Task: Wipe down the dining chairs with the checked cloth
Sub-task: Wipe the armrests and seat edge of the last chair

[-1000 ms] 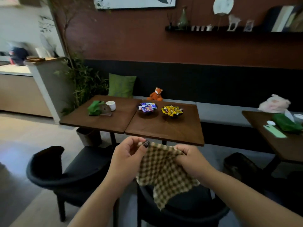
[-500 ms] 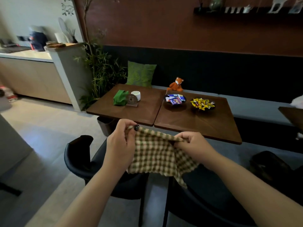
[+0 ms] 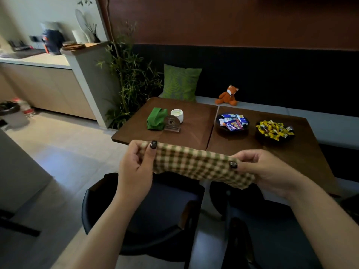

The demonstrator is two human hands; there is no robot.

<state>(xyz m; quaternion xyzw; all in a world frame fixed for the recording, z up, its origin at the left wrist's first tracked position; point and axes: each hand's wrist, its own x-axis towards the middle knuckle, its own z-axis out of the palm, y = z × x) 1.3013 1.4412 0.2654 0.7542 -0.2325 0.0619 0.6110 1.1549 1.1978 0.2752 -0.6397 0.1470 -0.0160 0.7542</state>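
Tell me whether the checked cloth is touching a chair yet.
No: both hands hold the checked cloth stretched in the air above the chairs.

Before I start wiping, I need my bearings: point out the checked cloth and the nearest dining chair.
checked cloth (image 3: 196, 165), head view, middle of the fabric.
dining chair (image 3: 165, 202), head view, seat cushion.

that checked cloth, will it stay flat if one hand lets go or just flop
Probably flop. The checked cloth sags between the left hand and right hand, and its lower edge hangs in soft folds, so it looks limp. It seems thin and light, held by pinches alone, and would likely drape over the chair.
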